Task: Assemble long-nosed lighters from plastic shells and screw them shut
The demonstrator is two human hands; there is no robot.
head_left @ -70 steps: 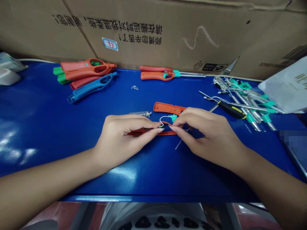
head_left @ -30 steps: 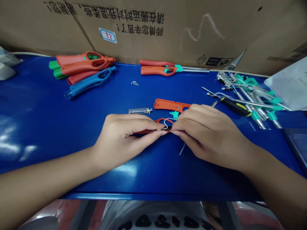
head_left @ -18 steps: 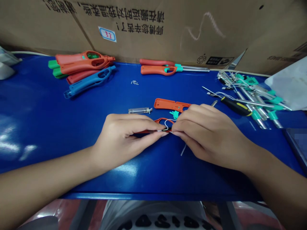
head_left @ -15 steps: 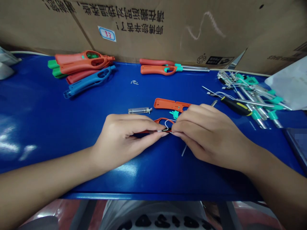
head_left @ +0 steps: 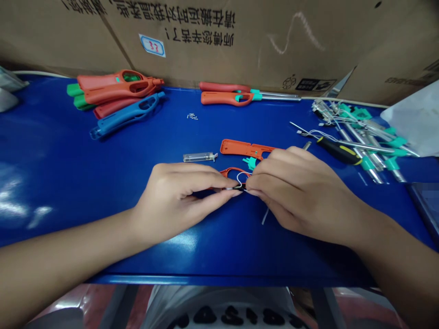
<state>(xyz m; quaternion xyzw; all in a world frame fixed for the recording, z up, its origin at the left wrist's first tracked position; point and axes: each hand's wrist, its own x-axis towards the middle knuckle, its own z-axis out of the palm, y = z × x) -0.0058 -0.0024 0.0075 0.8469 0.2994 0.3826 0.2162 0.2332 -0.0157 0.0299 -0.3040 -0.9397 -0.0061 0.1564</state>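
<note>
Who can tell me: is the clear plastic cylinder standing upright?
No, the clear plastic cylinder lies flat on the glossy blue table, just beyond the left hand.

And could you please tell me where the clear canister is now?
In the head view, the clear canister lies near the middle, just beyond the left hand and left of the orange shell half.

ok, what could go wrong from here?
The white wire loops between the left hand and right hand; a tug might strain it. The clear tube lies close beyond the left hand and could get knocked. The tiny screw-like pieces lie loose; a bump may scatter them.
</note>
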